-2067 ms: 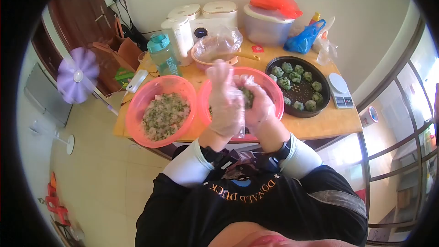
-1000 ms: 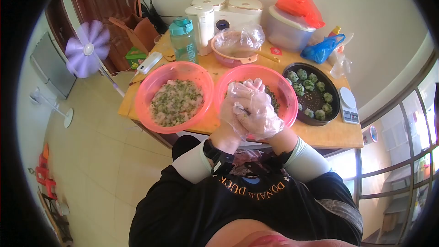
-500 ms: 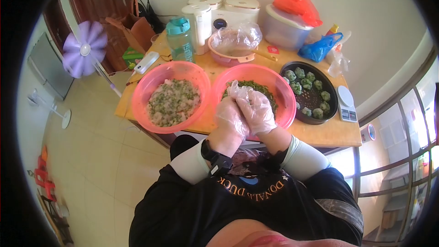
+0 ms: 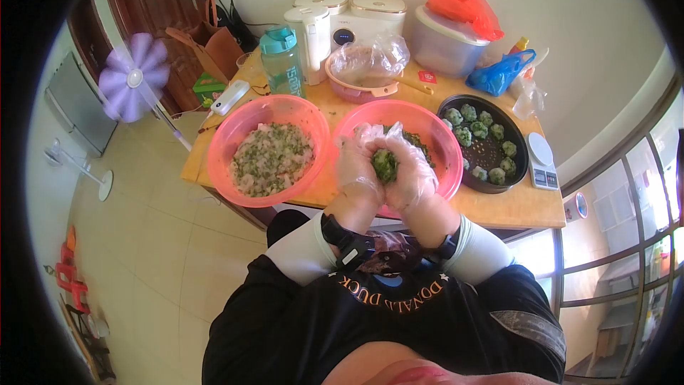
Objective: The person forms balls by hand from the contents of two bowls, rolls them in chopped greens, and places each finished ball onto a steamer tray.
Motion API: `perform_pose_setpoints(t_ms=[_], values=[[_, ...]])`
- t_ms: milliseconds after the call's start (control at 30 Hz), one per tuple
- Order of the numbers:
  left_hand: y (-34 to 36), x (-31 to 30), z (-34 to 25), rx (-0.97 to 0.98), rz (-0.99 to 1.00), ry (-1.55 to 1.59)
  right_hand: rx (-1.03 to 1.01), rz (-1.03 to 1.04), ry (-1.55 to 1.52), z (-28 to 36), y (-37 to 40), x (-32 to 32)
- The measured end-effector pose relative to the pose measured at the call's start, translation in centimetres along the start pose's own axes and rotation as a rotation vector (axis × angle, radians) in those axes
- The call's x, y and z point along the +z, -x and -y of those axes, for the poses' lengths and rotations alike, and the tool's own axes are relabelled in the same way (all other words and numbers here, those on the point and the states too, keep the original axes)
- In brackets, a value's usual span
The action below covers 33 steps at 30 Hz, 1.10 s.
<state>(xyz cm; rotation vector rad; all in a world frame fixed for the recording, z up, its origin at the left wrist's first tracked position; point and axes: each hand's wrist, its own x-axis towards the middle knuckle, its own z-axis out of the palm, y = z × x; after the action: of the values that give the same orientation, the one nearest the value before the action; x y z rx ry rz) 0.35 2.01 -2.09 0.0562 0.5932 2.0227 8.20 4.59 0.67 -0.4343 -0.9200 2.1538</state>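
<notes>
Left hand [image 4: 356,169] and right hand [image 4: 412,175] have parted around a part-hidden green ball [image 4: 385,166].

Green ball [image 4: 385,165] — leafy, roundish, lumpy — cupped between left hand [image 4: 358,169] and right hand [image 4: 414,175].

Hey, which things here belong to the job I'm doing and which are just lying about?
Likely part of the job: held green ball, left pink bowl, right pink bowl, black pan, shaped balls, perhaps kitchen scale.

Seemingly just lying about: teal-lidded bottle, white pitcher, red bag, blue bag.
</notes>
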Motion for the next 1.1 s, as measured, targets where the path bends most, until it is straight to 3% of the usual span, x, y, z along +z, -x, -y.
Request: perform_pose_setpoints(t_ms=[100,133,167,233,267,300,367,567,633,733,833,867,900,933,967,1033,1067,1100], values=[[2.7,1.8,-1.1,-0.073,0.119,-0.041,0.085,0.011,-0.152,0.9,-0.2,0.7],[3.4,2.6,-1.4,-0.075,0.121,-0.041,-0.174,0.073,0.369,0.5,-0.6,-0.4],[3.9,3.4,-1.8,-0.125,0.093,0.026,-0.175,0.072,0.37,0.5,-0.7,-1.3],[3.5,2.9,-1.6,-0.173,0.066,0.095,-0.148,-0.059,0.834,1.5,0.0,-0.5],[2.4,1.1,-0.8,-0.157,0.11,0.08,-0.299,-0.083,1.148,1.7,0.8,0.7],[2.3,0.8,-0.8,-0.141,0.153,0.066,-0.297,-0.083,1.15,1.4,0.8,0.5],[2.4,0.5,-0.6,-0.152,0.129,0.087,-0.489,0.033,1.36,1.0,0.7,-0.1],[0.8,-1.1,-0.1,-0.231,0.293,0.091,-0.536,0.208,1.504,2.4,0.5,0.7],[2.5,0.9,-1.1,-0.367,0.359,0.246,-0.531,0.231,1.596,3.3,1.2,2.0],[3.6,0.7,-1.3,-0.222,0.419,0.218,-0.43,0.31,1.6,5.1,2.1,3.5],[2.3,0.9,-0.9,-0.363,0.44,0.4,-0.429,0.303,1.4,4.8,1.4,1.1],[2.5,1.1,-1.0,-0.382,0.256,0.392,-0.414,0.264,1.002,4.5,0.9,0.0],[2.7,1.3,-1.3,-0.381,0.254,0.393,-0.387,0.22,0.606,4.5,0.9,0.3],[3.0,1.2,-1.6,-0.374,0.28,0.439,-0.343,0.179,0.409,4.8,1.3,0.8],[3.1,1.1,-1.7,-0.366,0.307,0.485,-0.339,0.179,0.41,5.8,1.6,1.0],[2.9,1.2,-1.6,-0.347,0.27,0.443,-0.312,0.207,1.392,8.2,1.9,1.2],[2.7,1.2,-1.5,-0.329,0.237,0.397,-0.576,0.407,1.356,8.7,2.7,2.2],[2.5,1.0,-1.6,-0.329,0.239,0.397,-0.578,0.407,1.356,8.9,2.8,2.5]])
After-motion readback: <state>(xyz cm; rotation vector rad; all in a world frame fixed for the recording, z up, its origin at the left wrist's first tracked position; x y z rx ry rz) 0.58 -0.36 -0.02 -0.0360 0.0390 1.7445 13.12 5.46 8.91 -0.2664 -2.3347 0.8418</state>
